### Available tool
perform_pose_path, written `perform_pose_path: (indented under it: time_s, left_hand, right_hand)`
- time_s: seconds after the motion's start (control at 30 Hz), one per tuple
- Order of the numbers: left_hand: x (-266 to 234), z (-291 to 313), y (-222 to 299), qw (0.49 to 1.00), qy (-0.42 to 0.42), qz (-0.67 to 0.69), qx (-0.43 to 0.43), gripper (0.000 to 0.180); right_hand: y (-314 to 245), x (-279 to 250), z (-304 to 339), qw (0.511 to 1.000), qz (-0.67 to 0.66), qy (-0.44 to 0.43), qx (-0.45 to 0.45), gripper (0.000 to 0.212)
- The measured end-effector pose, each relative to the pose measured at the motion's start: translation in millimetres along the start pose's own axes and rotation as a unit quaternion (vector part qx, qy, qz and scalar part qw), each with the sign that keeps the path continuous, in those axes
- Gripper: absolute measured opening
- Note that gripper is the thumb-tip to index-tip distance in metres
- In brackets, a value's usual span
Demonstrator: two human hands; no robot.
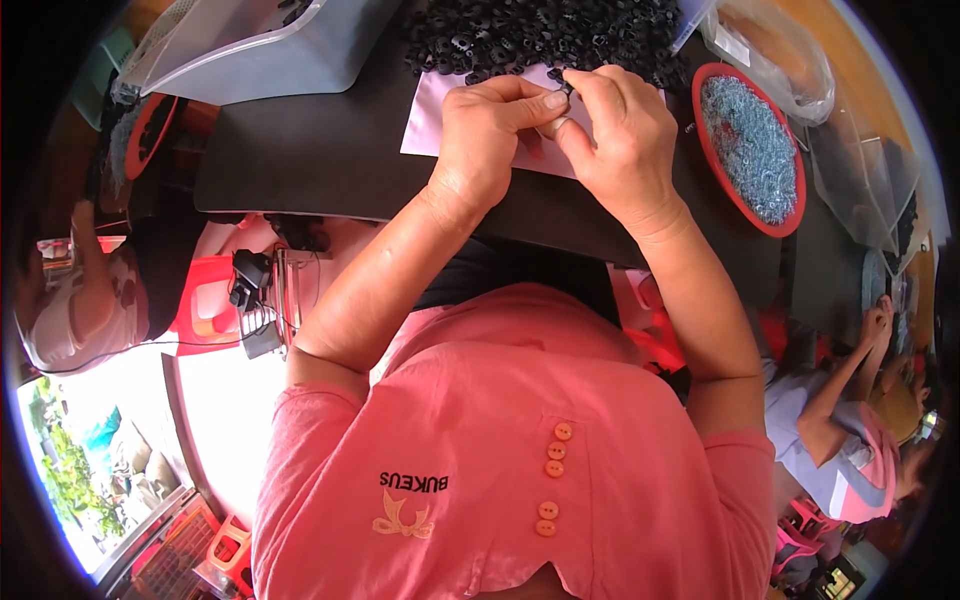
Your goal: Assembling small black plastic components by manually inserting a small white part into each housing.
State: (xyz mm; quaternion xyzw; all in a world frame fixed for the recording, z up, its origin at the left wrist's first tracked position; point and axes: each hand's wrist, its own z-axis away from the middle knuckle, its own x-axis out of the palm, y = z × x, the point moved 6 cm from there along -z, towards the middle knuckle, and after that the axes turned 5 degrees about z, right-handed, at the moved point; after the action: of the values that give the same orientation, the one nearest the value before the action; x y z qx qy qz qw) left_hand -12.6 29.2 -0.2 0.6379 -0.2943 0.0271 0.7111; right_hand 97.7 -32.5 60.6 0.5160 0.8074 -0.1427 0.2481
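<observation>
Both my hands meet over a pale pink sheet on the dark table, fingertips pinched together. Between them is a small black plastic piece, which looks like part of a claw hair clip. My left hand grips it between thumb and forefinger. From the other side, my right hand closes its thumb and forefinger on the same piece. Fingers cover most of it, so its exact shape is hidden. Just beyond the hands lies a large pile of similar black clip pieces.
To the right stands a red bowl full of small silvery metal springs. Behind it are a clear plastic bag and a clear bin. A grey plastic bin sits on the table at far left. Other people sit at both sides.
</observation>
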Motion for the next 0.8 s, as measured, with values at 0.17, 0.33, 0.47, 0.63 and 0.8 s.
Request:
perform_pose_path:
  time_s: [0.17,0.33,0.47,0.63,0.8]
  left_hand:
    - [-1,3,-1,1.000,0.015,0.018,-0.016,0.012]
    - [-1,6,2,0.999,0.006,0.026,-0.022,0.013]
    - [1,9,12,0.999,-0.002,0.037,0.004,0.013]
    - [8,40,107,0.813,0.012,-0.404,0.419,0.008]
    - [-22,25,247,0.674,0.107,-0.528,0.506,0.017]
  right_hand:
    - [-6,3,2,1.000,0.009,0.012,0.011,0.028]
    - [-11,6,7,0.999,0.024,0.036,-0.016,0.025]
    - [-11,5,4,0.998,-0.037,0.039,0.011,0.025]
    - [6,-25,-16,0.978,-0.181,0.061,0.087,0.038]
    - [66,-50,0,0.829,-0.347,0.035,0.437,0.032]
